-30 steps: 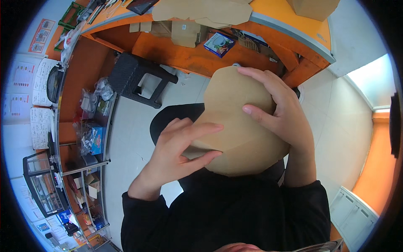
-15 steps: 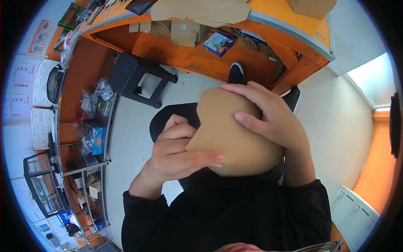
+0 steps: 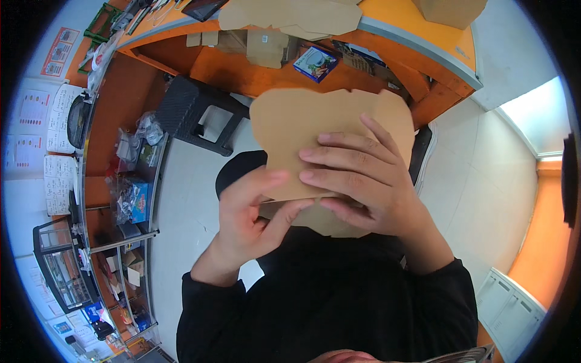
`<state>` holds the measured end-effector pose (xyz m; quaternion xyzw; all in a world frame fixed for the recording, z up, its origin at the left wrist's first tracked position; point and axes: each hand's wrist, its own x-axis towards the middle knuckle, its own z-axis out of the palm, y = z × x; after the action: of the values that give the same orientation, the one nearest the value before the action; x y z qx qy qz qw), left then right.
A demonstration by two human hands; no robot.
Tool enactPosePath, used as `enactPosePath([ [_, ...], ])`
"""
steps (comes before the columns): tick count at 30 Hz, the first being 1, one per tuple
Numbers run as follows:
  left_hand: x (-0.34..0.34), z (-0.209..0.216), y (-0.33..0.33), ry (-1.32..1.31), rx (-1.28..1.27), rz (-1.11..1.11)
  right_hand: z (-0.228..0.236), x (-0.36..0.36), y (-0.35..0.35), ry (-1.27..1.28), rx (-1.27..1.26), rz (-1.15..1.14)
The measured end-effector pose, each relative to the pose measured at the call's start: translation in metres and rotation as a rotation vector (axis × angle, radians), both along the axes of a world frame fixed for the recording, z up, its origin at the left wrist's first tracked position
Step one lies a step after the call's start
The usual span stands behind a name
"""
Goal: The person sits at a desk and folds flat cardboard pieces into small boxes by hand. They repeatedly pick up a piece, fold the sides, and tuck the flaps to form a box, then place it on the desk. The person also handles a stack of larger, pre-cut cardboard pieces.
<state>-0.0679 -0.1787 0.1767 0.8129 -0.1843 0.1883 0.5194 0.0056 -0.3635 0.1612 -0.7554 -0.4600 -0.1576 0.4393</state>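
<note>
A brown cardboard blank (image 3: 293,118) with wavy cut edges is held over my lap, bent along a crease at its near side. Below the crease, a second panel (image 3: 339,222) of the same cardboard hangs toward my body. My left hand (image 3: 245,212) grips the crease's left end, index finger above and thumb at the fold. Across the upper panel lie the fingers of my right hand (image 3: 369,175), its thumb pressing at the crease close to the left thumb. Part of the lower panel is hidden behind both hands.
An orange workbench (image 3: 442,45) ahead carries more flat cardboard (image 3: 290,17) and a cardboard box (image 3: 451,12). Beneath it sit a blue box (image 3: 315,63) and cardboard pieces. A black stool (image 3: 193,115) stands at left, beside a metal shelf (image 3: 124,242) with packages.
The cardboard has turned and been bent, its large panel now extending away from me. My left thumb has moved to the crease, and my right hand has shifted nearer, onto the panel's middle.
</note>
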Motion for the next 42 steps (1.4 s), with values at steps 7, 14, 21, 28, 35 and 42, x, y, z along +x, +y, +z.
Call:
enactPosePath([
  [7,-0.001,0.003,0.001,0.236,-0.159,-0.064,-0.013,-0.004,0.004,0.117,0.031,-0.023],
  [14,0.006,-0.01,-0.002,0.108,-0.174,0.156,-0.022,-0.007,0.009,0.128,0.07,-0.044],
  [21,0.009,0.015,0.0,0.039,0.327,0.196,-0.022,-0.009,0.007,0.329,0.128,0.014],
  [28,0.007,0.026,-0.009,0.181,0.274,0.252,-0.018,-0.009,0.006,0.288,0.169,0.007],
  [35,0.012,0.038,-0.006,0.091,0.408,0.146,-0.009,-0.009,0.001,0.307,0.198,0.031],
  [42,0.018,0.038,-0.003,-0.015,0.412,0.069,-0.008,-0.01,0.003,0.322,0.185,0.055],
])
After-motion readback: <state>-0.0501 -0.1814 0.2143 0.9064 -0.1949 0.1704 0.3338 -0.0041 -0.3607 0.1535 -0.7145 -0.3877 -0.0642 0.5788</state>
